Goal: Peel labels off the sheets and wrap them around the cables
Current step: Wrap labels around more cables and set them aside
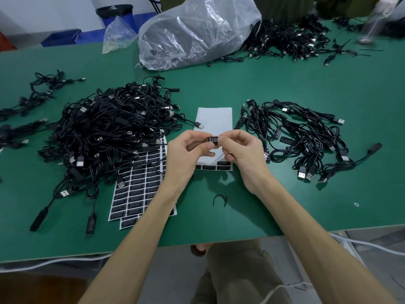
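Single view logged, head camera: I read it as sitting above the near edge of the green table (pixel 285 88), facing forward and steeply down across it. Range is close; both forearms enter from the bottom, and the left hand (pixel 186 152) and right hand (pixel 243 152), pinching a label (pixel 213 140), land near frame centre. The wide-angle lens bows the table's near edge, and the plastic bag (pixel 197 29) at the table's far side reaches the top.

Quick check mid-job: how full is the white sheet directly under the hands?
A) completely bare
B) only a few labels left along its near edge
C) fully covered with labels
B: the white sheet under the left hand and right hand, which pinch a label, is bare except a few black labels along its near edge.
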Motion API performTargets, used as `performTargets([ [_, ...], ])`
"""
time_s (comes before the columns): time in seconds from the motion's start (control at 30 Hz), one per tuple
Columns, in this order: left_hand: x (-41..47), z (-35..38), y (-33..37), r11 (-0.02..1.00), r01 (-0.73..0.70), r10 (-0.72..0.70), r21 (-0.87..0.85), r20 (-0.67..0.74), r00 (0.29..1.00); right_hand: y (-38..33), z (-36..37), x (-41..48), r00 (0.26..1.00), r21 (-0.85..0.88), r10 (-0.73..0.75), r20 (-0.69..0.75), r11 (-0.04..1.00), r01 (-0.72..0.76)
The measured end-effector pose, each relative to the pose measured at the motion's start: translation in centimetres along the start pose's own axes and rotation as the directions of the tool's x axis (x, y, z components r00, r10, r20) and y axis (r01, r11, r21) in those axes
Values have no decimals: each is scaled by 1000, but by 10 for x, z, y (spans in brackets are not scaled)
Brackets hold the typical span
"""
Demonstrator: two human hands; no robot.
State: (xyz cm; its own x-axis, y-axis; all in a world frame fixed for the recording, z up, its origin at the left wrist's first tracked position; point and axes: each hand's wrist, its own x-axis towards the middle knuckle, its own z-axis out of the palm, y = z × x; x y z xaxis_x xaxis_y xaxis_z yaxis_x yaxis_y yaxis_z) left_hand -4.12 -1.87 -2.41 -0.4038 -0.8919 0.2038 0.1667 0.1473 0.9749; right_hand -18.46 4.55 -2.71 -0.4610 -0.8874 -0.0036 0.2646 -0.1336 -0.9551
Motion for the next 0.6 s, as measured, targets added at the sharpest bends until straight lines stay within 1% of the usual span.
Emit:
performTargets([
  [0.43,-1,1,1,1000,-11,11,5,11,1000,-1,0,-1,1000,-24,-13,5,1000,13],
  [0.6,-1,2,-1,999,-42,41,26,13,999,1,1,-1,999,-43,-33,0,999,33],
])
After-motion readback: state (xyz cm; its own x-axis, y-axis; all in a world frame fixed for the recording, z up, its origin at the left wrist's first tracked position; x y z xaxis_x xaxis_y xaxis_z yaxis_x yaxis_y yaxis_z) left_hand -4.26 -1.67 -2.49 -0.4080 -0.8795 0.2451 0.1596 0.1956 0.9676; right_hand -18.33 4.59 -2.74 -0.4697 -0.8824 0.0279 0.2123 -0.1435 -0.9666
